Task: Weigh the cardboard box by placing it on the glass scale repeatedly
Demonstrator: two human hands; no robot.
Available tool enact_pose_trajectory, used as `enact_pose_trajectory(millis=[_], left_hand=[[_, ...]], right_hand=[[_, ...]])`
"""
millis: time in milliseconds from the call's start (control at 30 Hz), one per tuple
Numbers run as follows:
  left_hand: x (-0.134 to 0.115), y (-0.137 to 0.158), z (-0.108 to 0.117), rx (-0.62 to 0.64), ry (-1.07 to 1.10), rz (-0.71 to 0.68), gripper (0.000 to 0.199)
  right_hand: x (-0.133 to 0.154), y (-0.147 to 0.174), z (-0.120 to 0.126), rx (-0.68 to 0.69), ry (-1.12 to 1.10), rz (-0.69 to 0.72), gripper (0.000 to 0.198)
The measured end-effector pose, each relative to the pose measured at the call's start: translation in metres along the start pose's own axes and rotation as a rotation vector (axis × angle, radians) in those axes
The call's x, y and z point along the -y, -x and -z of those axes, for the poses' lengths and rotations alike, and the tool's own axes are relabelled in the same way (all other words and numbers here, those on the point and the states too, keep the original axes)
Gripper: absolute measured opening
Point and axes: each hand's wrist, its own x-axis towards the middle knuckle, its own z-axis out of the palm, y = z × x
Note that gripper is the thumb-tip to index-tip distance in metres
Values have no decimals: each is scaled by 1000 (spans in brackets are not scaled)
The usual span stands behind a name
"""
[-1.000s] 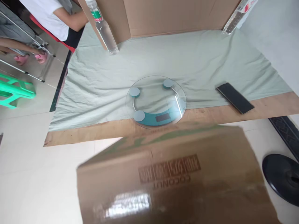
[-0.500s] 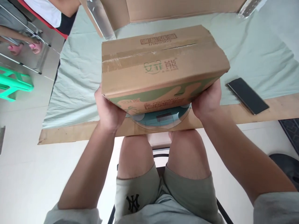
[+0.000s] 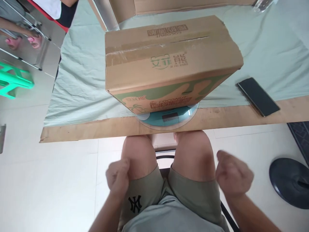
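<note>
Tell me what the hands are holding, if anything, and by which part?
Nothing that I can see: the left hand and right hand are curled, apart from the brown cardboard box.

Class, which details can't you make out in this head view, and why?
All in the head view:
Scale: its far part, hidden by the box.
Display: any reading, too small to tell.
Box contents: hidden by its walls.
Bottle nearest the box: top, cut off by upper edge.
Right hand: finger detail, blurred.
</note>
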Motion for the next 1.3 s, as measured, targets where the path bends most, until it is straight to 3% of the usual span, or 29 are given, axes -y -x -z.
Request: enact_pose_trajectory(millis=[67, 167, 267, 367, 467, 600, 1100, 1300], left_hand=[[-2, 16, 0, 97, -129, -67, 37], [2, 13, -5, 92, -332, -111, 37], [5, 3, -11, -16, -677, -141, 42], [5, 3, -13, -29, -889, -253, 42], [4, 9, -12, -19, -903, -317, 41], [6, 11, -9, -60, -907, -301, 42], [12, 10, -7, -49, -860, -221, 43], [9, 4, -9, -74, -842, -258, 44]], right_hand=[[1, 28, -3, 169, 223, 162, 35], [-4, 36, -14, 227, 583, 405, 36], [-10, 25, -17, 133, 734, 385, 39], [-14, 21, -12, 50, 764, 344, 23], [-15, 25, -8, 29, 784, 328, 9], [-15, 28, -8, 52, 822, 346, 15], [-20, 25, -3, 36, 785, 355, 7], [-20, 21, -2, 34, 794, 369, 9]])
